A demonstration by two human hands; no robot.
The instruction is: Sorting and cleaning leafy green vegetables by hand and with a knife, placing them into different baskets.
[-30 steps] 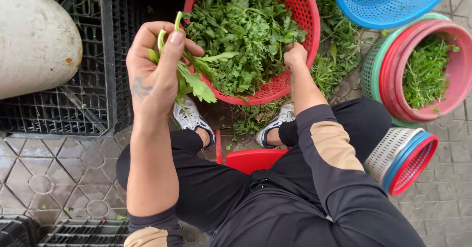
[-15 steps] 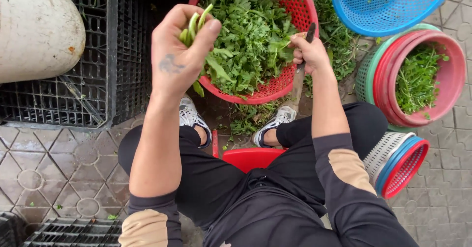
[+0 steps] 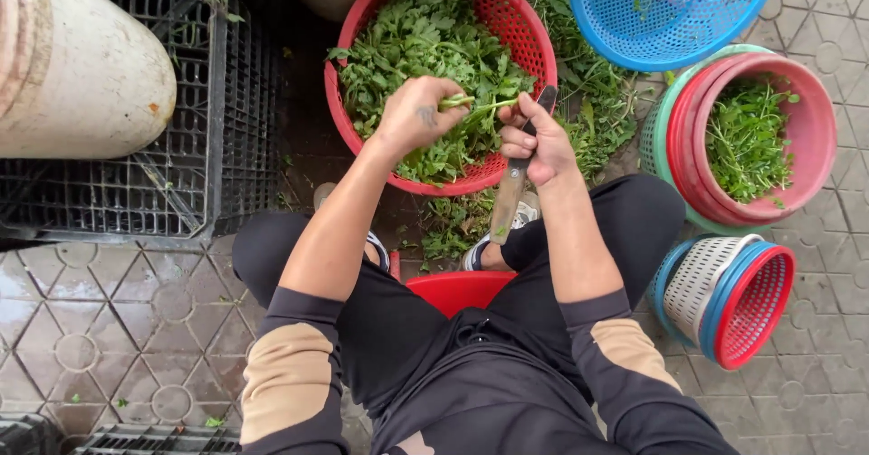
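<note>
Right now my left hand (image 3: 418, 115) is closed around a small bunch of green stems (image 3: 472, 104), holding it over the big red basket (image 3: 520, 29) that sits on the ground in front of my knees. My right hand (image 3: 534, 143) is wrapped around a knife (image 3: 513, 183); one end of it points down toward my shoes and the other pokes up past my fingers, and my thumb seems to press on the stem ends just beside my left hand. Judging by how things lie, I am somewhere in the middle: the red basket is heaped with loose leafy greens (image 3: 425, 47), so plenty appears left to go through. Off to my right, the pink basket (image 3: 806, 161), nested in a green one, holds only a modest layer of greens, which I take to be the finished lot. Scraps and leaves lie on the paving between the baskets and under the red one. A blue basket (image 3: 634, 29) beyond looks nearly bare, and a stack of small baskets (image 3: 733, 296) lies tipped on its side by my right leg, unused as far as I can tell.
</note>
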